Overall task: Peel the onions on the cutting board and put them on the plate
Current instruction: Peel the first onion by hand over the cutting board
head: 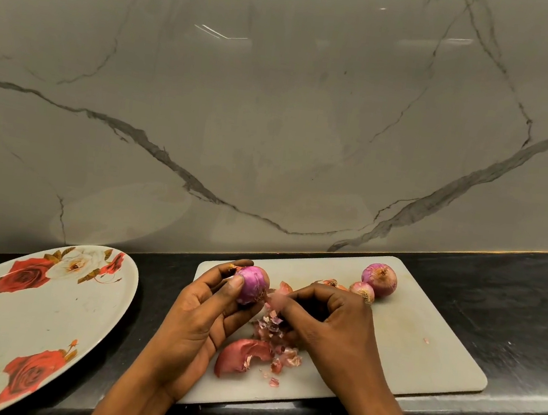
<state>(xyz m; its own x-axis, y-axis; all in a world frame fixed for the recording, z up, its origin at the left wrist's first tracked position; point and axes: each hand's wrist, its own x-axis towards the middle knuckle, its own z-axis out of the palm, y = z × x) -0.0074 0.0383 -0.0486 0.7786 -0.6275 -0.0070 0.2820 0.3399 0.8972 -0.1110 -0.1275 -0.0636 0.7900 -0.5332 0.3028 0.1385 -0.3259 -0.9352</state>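
Observation:
My left hand (pixel 204 312) grips a purple, mostly peeled onion (pixel 253 286) above the left part of the white cutting board (pixel 420 349). My right hand (pixel 327 321) is beside it, and its fingertips pinch a thin blurred strip of onion skin (pixel 276 300) at the onion's lower right. Two unpeeled onions lie at the far side of the board, a large one (pixel 380 279) and a small one (pixel 361 290). The white plate with red roses (pixel 20 321) lies to the left with no onion on it.
A pile of dry peels (pixel 265 351) lies on the board under my hands, with one large curved piece (pixel 240 356). The board sits on a black counter (pixel 512 305) against a marble wall. The counter's front edge runs just below the board.

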